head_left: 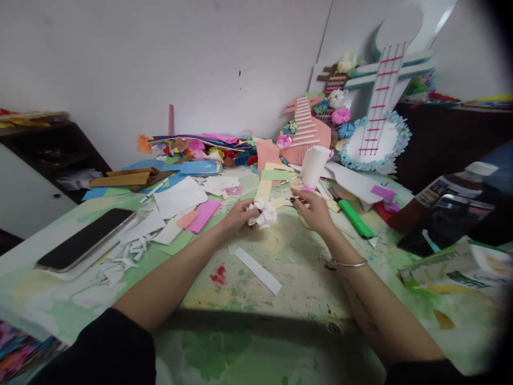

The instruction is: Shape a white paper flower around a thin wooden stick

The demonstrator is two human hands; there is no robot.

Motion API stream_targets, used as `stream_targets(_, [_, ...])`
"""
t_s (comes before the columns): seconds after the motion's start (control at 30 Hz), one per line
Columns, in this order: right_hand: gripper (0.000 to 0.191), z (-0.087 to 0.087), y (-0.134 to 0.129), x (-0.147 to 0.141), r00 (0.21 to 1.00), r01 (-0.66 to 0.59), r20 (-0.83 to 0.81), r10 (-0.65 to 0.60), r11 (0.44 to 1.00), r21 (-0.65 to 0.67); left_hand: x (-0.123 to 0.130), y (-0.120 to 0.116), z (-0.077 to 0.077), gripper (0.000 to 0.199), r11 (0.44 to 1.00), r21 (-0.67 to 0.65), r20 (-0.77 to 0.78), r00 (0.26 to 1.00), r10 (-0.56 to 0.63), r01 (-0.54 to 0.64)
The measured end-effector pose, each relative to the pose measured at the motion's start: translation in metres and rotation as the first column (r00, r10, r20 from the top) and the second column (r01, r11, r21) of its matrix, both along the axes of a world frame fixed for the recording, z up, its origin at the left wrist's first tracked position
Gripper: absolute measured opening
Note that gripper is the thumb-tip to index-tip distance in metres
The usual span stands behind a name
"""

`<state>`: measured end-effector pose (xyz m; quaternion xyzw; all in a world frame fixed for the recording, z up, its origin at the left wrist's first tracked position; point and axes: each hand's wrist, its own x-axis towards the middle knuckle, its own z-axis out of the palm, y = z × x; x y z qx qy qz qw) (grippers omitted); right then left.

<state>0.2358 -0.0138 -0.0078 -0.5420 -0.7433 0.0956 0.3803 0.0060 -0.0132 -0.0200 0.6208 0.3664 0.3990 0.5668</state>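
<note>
A crumpled white paper flower (264,213) is held between the fingers of my left hand (239,216), above the middle of the paint-stained table (224,289). To its right my right hand (313,210) is apart from the flower, thumb and forefinger close together near the yellow paper scraps; anything between those fingertips is too small to make out. A white paper strip (258,271) lies on the table below my hands. Just beyond my right hand stands a white paper roll (315,167). Yellow and green paper strips (276,175) lie between and beyond the hands.
At left lie a black phone (86,239), white scraps (180,196) and pink paper (203,215). A green cutter (356,219), dark bottles (444,192) and a carton (460,267) are at right. Paper instruments (377,128) lean on the wall behind.
</note>
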Motion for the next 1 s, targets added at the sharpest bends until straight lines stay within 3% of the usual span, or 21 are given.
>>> stream_targets(0.07, [0.051, -0.002, -0.009, -0.023, 0.958, -0.203, -0.235, 0.162, 0.966, -0.161, 0.002, -0.002, -0.001, 0.024, 0.998, 0.028, -0.042, 0.998, -0.055, 0.056])
stream_targets(0.17, [0.053, -0.006, -0.019, -0.044, 0.936, -0.298, -0.271, 0.225, 0.915, -0.272, 0.003, -0.003, -0.003, 0.026, 0.993, 0.085, -0.100, 0.992, -0.076, 0.085])
stream_targets(0.3, [0.027, -0.010, -0.024, -0.053, 0.969, -0.224, -0.150, 0.197, 0.954, -0.199, 0.003, 0.001, -0.009, 0.023, 0.972, 0.237, -0.226, 0.973, 0.054, 0.001])
stream_targets(0.47, [0.026, -0.011, -0.027, -0.061, 0.996, -0.083, -0.053, 0.076, 0.985, -0.148, 0.004, -0.001, -0.009, 0.023, 0.875, 0.480, -0.313, 0.920, 0.234, -0.060])
stream_targets(0.6, [0.025, -0.012, -0.030, -0.068, 0.997, -0.069, -0.050, 0.062, 0.986, -0.152, 0.007, -0.004, -0.006, 0.022, 0.792, 0.608, -0.352, 0.874, 0.335, -0.059])
stream_targets(0.73, [0.023, -0.013, -0.032, -0.073, 0.994, -0.035, -0.111, 0.019, 0.990, -0.139, 0.007, -0.004, -0.006, 0.020, 0.740, 0.672, -0.389, 0.830, 0.400, -0.042])
stream_targets(0.87, [0.023, -0.014, -0.031, -0.076, 0.987, -0.034, -0.161, 0.007, 0.986, -0.163, 0.008, -0.006, -0.008, 0.019, 0.688, 0.723, -0.477, 0.767, 0.429, 0.065])
stream_targets(0.93, [0.024, -0.016, -0.029, -0.075, 0.983, -0.032, -0.183, -0.002, 0.983, -0.183, 0.009, -0.008, -0.007, 0.021, 0.684, 0.725, -0.488, 0.764, 0.422, 0.085])
stream_targets(1.0, [0.025, -0.019, -0.025, -0.074, 0.978, -0.025, -0.210, -0.016, 0.981, -0.193, 0.011, -0.009, -0.005, 0.025, 0.702, 0.711, -0.437, 0.801, 0.410, 0.029])
